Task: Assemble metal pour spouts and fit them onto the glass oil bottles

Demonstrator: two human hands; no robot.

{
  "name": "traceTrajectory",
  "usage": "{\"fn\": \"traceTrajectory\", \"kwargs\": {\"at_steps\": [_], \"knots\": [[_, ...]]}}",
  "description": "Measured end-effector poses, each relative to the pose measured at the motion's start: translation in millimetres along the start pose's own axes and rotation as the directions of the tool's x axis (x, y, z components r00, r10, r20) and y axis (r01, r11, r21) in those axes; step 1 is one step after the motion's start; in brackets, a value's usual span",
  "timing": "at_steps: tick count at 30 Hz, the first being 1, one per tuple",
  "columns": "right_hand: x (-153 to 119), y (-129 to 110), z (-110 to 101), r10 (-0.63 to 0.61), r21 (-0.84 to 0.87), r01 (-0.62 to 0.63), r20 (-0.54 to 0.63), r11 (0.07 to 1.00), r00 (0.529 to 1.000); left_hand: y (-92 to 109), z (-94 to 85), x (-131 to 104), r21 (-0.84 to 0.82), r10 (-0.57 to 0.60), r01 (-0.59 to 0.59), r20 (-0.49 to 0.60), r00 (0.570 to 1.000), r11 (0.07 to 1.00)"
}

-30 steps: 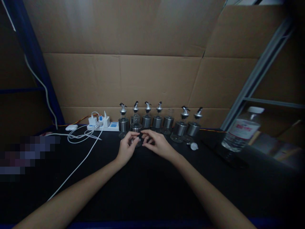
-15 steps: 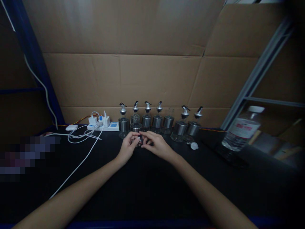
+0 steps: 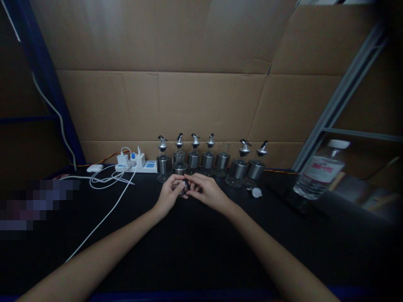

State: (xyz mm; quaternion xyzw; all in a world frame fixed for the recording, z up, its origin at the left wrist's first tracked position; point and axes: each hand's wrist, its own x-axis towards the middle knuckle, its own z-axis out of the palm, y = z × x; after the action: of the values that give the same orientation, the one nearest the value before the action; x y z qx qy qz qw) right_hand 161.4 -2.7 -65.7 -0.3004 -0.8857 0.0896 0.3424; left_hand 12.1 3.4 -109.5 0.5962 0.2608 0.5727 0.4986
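My left hand (image 3: 170, 193) and my right hand (image 3: 206, 191) meet low over the black tabletop. Both are closed, fingertips pinching a small black and silver pour spout (image 3: 185, 184) between them, mostly covered by the fingers. Just behind them stands a glass oil bottle (image 3: 179, 168) with a steel band and an uncapped neck. Another uncapped bottle (image 3: 222, 160) is farther back to the right. Several similar bottles, such as the one at the left end of the row (image 3: 163, 164), carry silver spouts with black levers. A loose spout (image 3: 256, 192) lies on the table at right.
A white power strip (image 3: 150, 166) with plugs and tangled white cables (image 3: 110, 178) sits left of the bottles. A large water bottle (image 3: 321, 170) stands at right on a dark flat object. Cardboard (image 3: 189, 105) walls the back; blue posts frame the left.
The hands hold almost the same place, with the fingers shifting slightly around the spout. The bottles and other objects have not moved.
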Motion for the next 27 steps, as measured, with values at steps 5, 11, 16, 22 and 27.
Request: {"fn": "traceTrajectory", "kwargs": {"at_steps": [5,11,16,22,27], "knots": [[0.0,0.0,3.7,-0.015,-0.008,0.015,-0.032,1.0,0.999,-2.3,-1.2,2.1,0.009,0.038,-0.038,-0.026,0.999,0.999],[-0.4,1.2,7.5,0.016,-0.021,-0.017,-0.063,1.0,0.998,-3.7,-1.9,2.7,-0.012,0.006,-0.006,-0.019,1.0,1.0],[-1.2,0.6,6.5,0.04,-0.037,-0.042,-0.055,0.998,0.998,-4.2,-2.1,2.1,-0.041,-0.021,0.02,-0.002,1.0,0.999],[-2.1,-1.7,9.1,0.045,-0.051,-0.048,-0.047,0.998,0.998,-4.8,-2.9,0.9,-0.041,-0.036,0.037,0.012,0.999,0.998],[-3.1,-2.8,11.9,0.038,-0.067,-0.042,-0.054,0.997,0.998,-3.1,-2.4,-0.5,-0.05,-0.043,0.045,0.025,0.999,0.998]]}}
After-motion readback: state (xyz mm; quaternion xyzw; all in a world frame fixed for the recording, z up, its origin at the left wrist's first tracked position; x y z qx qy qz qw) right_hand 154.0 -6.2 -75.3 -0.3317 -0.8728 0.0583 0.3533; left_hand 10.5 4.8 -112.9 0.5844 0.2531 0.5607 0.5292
